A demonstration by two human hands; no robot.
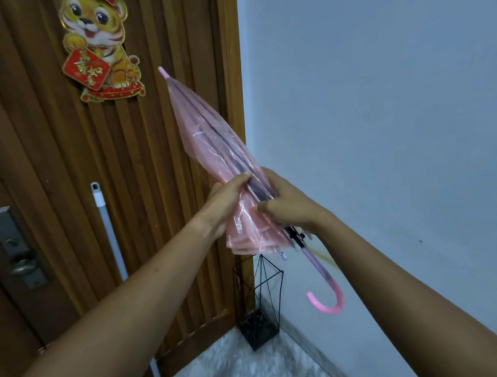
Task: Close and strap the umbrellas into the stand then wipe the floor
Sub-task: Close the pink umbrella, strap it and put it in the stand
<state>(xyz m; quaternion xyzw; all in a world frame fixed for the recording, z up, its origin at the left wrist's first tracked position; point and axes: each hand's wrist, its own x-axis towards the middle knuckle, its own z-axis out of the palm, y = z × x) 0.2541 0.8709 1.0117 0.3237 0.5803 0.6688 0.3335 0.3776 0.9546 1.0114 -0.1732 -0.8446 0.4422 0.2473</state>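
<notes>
While both hands clasp it, the umbrella [207,138] hangs in the air above the stand [262,306], tilted, with its pale tip up and to the left and its hooked handle [327,304] down, just right of the stand's top. Its canopy is thin, glossy, see-through pink plastic, folded shut in loose crinkled pleats over dark ribs, and its lower hem flares unevenly above the stand's rim. The handle is a smooth, translucent pink curve. The stand is a tall, narrow cage of thin black wire with a dark square base, set in the corner where the ribbed wooden door [44,145] meets the flat pale wall [384,118]. The left hand [224,202] wraps the lower canopy from the door side, fingers curled under the pleats and thumb lying on top. The right hand [287,203] grips the same bunch from the wall side, fingers closed tightly round it. A grey pole [107,229] leans on the door left of the stand. Speckled marble floor [241,373] spreads in front of the stand, and bare wall runs to its right.
</notes>
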